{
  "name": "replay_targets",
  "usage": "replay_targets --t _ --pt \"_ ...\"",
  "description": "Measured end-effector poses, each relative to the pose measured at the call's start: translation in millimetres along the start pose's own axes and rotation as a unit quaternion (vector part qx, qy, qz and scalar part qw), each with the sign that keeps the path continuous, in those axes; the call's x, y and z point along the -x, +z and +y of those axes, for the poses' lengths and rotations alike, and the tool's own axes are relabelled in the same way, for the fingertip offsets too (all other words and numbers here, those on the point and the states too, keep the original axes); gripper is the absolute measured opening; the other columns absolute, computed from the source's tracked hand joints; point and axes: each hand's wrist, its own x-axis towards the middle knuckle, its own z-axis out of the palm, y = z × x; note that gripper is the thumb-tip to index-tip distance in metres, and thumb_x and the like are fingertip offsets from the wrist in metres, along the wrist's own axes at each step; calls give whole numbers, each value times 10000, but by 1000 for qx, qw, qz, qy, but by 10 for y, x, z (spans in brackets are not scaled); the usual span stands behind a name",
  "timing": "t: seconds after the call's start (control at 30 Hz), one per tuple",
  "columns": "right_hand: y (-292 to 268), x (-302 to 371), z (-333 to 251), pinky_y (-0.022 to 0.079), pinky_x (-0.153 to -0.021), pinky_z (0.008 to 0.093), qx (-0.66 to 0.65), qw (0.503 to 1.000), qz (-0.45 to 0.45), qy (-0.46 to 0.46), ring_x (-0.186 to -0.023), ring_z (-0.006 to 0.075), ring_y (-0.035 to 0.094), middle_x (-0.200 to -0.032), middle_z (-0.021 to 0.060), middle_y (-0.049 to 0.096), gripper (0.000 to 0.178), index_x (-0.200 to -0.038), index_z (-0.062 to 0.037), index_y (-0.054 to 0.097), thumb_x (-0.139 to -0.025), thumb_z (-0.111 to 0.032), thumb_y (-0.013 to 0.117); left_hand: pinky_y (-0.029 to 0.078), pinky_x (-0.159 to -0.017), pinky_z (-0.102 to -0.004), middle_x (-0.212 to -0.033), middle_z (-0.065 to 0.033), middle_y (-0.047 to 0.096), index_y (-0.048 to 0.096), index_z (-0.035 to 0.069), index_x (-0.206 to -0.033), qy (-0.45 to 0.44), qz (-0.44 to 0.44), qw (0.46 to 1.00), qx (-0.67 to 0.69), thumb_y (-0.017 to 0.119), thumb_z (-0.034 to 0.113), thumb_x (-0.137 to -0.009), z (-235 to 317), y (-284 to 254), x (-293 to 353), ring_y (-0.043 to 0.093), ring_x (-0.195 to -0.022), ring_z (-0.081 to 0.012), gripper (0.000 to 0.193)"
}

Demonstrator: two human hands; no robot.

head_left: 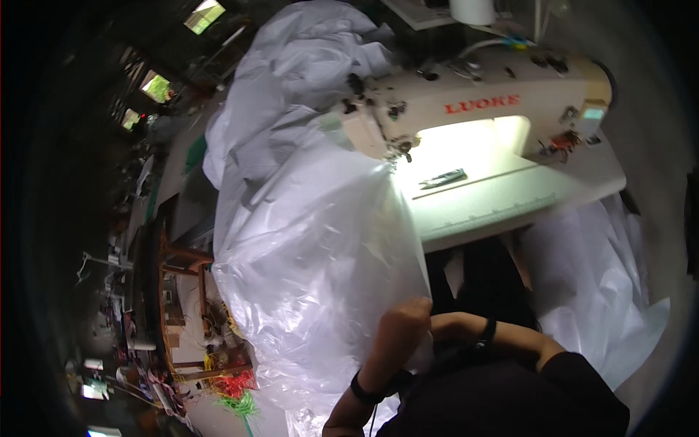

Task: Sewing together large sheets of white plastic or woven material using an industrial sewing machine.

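A large, crumpled sheet of thin white plastic [313,233] spreads over the left part of the sewing table and hangs down toward me. Its right edge runs from under the needle area of the white sewing machine [480,102] to my hands. My left hand [404,322] is closed in a fist on that edge. Close against it is my right hand [445,325], reaching in from the right; its fingers are hidden behind the left hand. Dark thread snips [444,178] lie on the lit machine bed [495,200], right of the needle.
More white sheeting [590,284] hangs below the table at the right. To the left stands a brown wooden frame [164,306], with red strands [237,384] and green strands [239,405] near its foot. The machine bed's front edge lies just beyond my lap.
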Motion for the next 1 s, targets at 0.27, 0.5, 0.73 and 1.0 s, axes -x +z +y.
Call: replay_targets --t 0.27,0.5,0.73,1.0 --pt "-474 282 -88 465 -634 282 -86 980 167 -71 -680 100 541 -760 53 626 295 -988 46 622 -975 -240 552 507 -541 -377 -757 -106 601 560 57 -875 44 28 998 36 545 90 -869 -213 287 -84 648 -687 -273 36" --pt "-406 219 -53 467 -633 299 -58 980 192 -16 -680 112 546 -718 63 598 240 -889 33 590 -972 -180 517 542 -754 -385 -990 -187 669 624 22 -1129 -173 348 881 -269 507 44 -913 -2261 -1283 -65 659 -846 -329 247" --pt "-450 198 -66 490 -662 293 -65 984 166 15 -708 111 583 -747 44 627 209 -863 18 612 -955 -128 495 540 -666 -467 -870 -124 686 664 101 -930 -464 142 813 -323 550 240 -920 -3038 -1318 840 676 -758 -336 180" --pt "-487 150 -129 482 -646 292 -24 990 136 8 -699 117 582 -734 64 627 160 -856 49 601 -923 -58 503 443 -952 -449 -1149 -43 651 654 146 -1128 -215 284 824 -440 651 129 -826 -3040 -1622 403 627 -1006 -262 303"
